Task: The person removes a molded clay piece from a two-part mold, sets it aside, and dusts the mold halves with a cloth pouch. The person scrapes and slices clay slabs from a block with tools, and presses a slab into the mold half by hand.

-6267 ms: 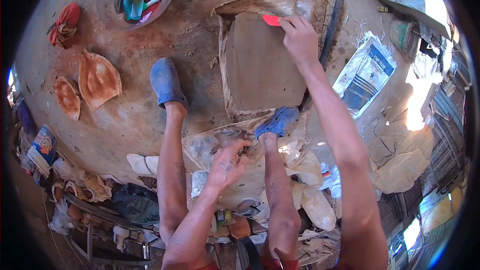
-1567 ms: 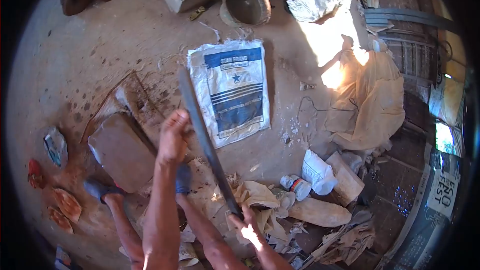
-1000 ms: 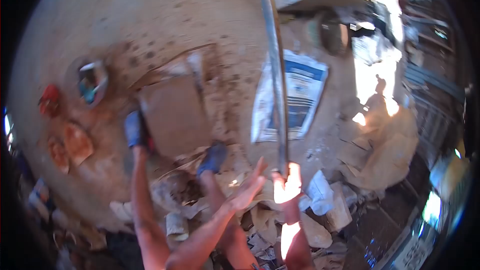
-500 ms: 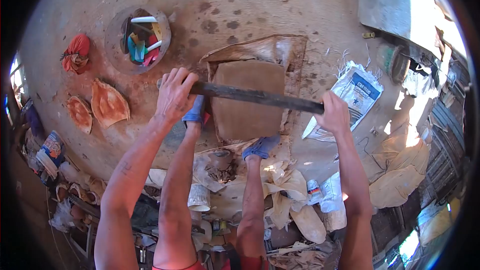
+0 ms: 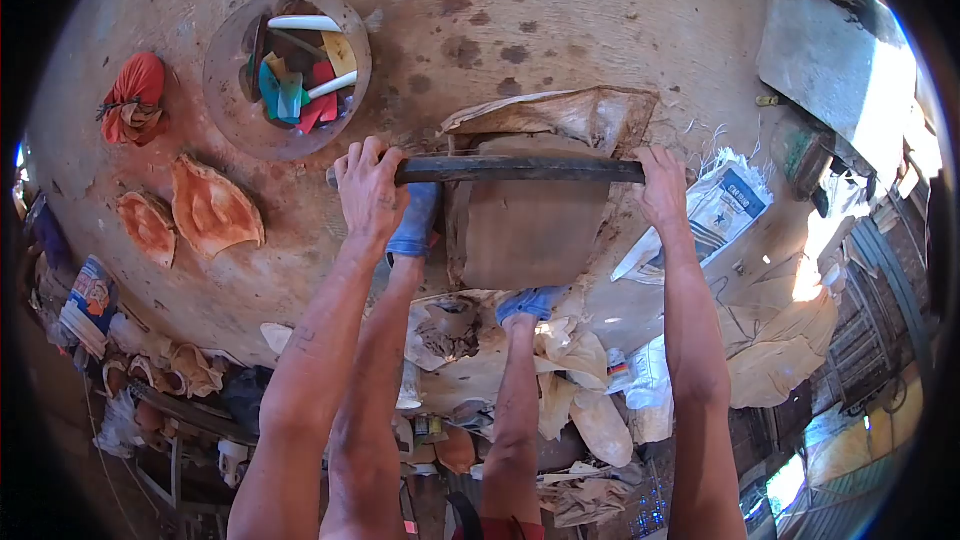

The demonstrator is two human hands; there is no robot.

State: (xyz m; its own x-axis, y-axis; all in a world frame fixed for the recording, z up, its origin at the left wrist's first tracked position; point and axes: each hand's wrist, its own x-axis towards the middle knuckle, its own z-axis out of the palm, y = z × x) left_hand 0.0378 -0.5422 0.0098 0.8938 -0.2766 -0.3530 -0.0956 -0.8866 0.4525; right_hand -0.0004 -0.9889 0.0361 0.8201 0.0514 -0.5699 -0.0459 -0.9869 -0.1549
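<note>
Your left hand (image 5: 372, 190) and right hand (image 5: 662, 185) are both closed around a dark bar (image 5: 520, 170), one near each end. It runs crosswise over the far part of the brown slab (image 5: 535, 235), which lies between your hands on a cloth (image 5: 605, 120); whether they touch, you can't tell. The round tub (image 5: 225, 110) sits beyond and left of your left hand.

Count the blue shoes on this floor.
2: the left shoe sits left of the brown slab, and the right shoe is at its near edge. The clutter could hide others.
</note>
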